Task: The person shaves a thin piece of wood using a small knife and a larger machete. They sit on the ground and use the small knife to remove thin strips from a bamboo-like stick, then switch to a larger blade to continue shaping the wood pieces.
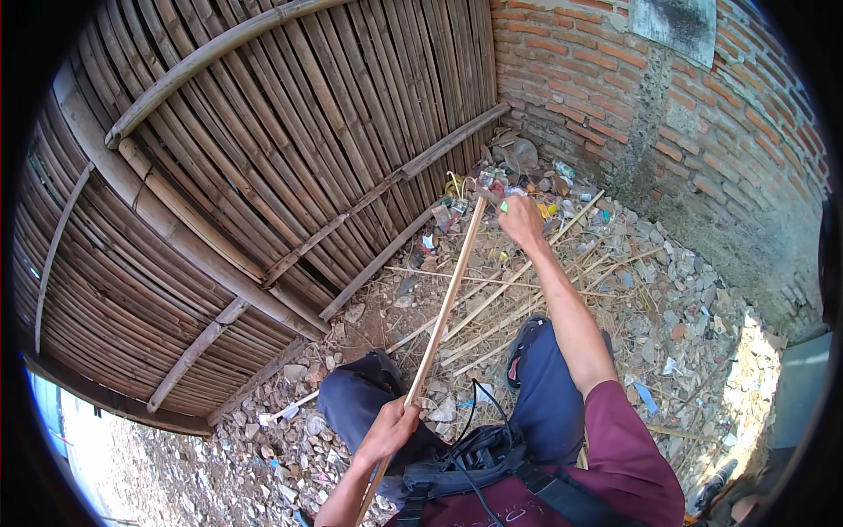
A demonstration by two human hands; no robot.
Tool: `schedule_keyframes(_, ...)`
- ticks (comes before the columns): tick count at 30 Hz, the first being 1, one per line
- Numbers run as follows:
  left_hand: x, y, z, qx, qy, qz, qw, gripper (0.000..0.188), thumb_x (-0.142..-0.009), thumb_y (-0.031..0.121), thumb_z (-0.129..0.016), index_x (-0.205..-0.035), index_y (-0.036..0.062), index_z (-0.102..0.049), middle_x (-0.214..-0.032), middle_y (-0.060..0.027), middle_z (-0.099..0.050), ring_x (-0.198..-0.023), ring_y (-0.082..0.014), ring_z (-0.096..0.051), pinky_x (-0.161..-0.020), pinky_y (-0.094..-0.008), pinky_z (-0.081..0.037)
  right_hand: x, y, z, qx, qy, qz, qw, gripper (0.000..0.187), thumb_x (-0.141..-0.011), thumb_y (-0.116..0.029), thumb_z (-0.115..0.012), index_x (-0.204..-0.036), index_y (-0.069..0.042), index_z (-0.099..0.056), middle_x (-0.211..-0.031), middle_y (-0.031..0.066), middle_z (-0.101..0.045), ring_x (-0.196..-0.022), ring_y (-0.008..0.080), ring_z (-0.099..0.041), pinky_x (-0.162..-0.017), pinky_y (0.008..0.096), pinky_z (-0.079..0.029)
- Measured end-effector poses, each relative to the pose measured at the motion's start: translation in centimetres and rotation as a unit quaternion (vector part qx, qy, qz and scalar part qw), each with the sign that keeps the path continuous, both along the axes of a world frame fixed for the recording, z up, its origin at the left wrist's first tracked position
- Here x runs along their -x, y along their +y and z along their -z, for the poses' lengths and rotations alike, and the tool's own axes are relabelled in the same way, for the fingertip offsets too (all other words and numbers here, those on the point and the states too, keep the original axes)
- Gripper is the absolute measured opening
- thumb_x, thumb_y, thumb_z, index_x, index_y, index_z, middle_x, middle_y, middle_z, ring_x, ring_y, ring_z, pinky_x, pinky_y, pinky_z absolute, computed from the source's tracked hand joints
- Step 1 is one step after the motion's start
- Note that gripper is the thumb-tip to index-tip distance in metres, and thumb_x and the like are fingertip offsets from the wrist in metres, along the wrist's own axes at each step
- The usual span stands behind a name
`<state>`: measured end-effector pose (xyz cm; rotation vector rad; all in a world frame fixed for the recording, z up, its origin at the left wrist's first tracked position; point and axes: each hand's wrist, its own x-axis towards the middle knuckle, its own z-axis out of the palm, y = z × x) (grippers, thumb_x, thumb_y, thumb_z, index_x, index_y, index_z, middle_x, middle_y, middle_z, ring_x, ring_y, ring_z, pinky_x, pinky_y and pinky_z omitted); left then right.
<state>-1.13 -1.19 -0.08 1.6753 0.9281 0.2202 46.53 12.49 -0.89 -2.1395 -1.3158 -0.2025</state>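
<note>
A long pale bamboo strip (448,307) runs up from my lap toward the rubble ahead. My left hand (391,429) is closed around its lower part, beside my left knee. At the far end of the strip, my right hand (522,220) makes a fist with the arm stretched out. A short dark edge, apparently the blade of a knife (488,194), shows between that fist and the tip of the strip. The fingers cover most of the tool, and a small bit of green shows at the fist.
Several loose bamboo strips (505,288) lie crossed on the stony ground beyond my feet. A bamboo slat wall (351,114) rises on the left, and a brick wall (597,79) on the right. Litter and stones (553,180) fill the corner. Dark straps and a cable (479,457) hang at my waist.
</note>
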Motion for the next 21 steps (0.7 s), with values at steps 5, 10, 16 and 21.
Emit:
schedule_keyframes(5, 1.1, -1.0, -0.8, 0.025, -0.006, 0.028, 0.999, 0.038, -0.108, 0.028, -0.046, -0.078, 0.0033, -0.049, -0.065, 0.0012, -0.047, -0.06, -0.0101, -0.042, -0.056, -0.0334, -0.04, -2.2, -0.6, 0.8, 0.014, 0.178, 0.14, 0.974, 0.032, -0.087, -0.019, -0.056, -0.1, 0.003, -0.074, -0.104, 0.029, -0.072, -0.102, 0.0479, -0.069, -0.088, 0.0552, -0.054)
schedule_keyframes(10, -0.6, 1.7, -0.7, 0.262, -0.082, -0.015, 0.961, 0.032, -0.107, 0.023, -0.044, -0.078, 0.0097, -0.044, -0.062, 0.0057, -0.036, -0.047, -0.0045, -0.031, -0.041, -0.024, -0.024, -8.0, -2.8, 4.1, 0.111, 0.225, 0.068, 0.966, 0.032, -0.084, -0.016, -0.052, -0.099, 0.003, -0.073, -0.101, 0.0293, -0.072, -0.098, 0.0455, -0.069, -0.085, 0.053, -0.052)
schedule_keyframes(16, -0.7, 4.5, -1.3, 0.388, -0.149, -0.047, 0.908, 0.033, -0.104, 0.023, -0.044, -0.074, 0.0151, -0.036, -0.059, 0.0065, -0.03, -0.043, -0.0034, -0.023, -0.039, -0.0229, -0.02, 2.0, -2.7, -1.3, 0.049, 0.461, -0.189, 0.866, 0.018, -0.074, 0.0, -0.04, -0.06, -0.01, -0.044, -0.056, -0.0026, -0.042, -0.051, 0.0102, -0.033, -0.051, 0.0308, -0.025)
schedule_keyframes(21, -3.0, 7.0, -2.3, 0.411, -0.188, -0.05, 0.891, 0.032, -0.104, 0.03, -0.048, -0.076, 0.0161, -0.038, -0.058, 0.0074, -0.031, -0.041, -0.0031, -0.021, -0.037, -0.0215, -0.02, 8.2, -3.0, 0.1, -0.038, 0.244, -0.241, 0.939, 0.019, -0.077, -0.002, -0.052, -0.059, -0.005, -0.058, -0.049, 0.0049, -0.048, -0.044, 0.0152, -0.039, -0.048, 0.0342, -0.04)
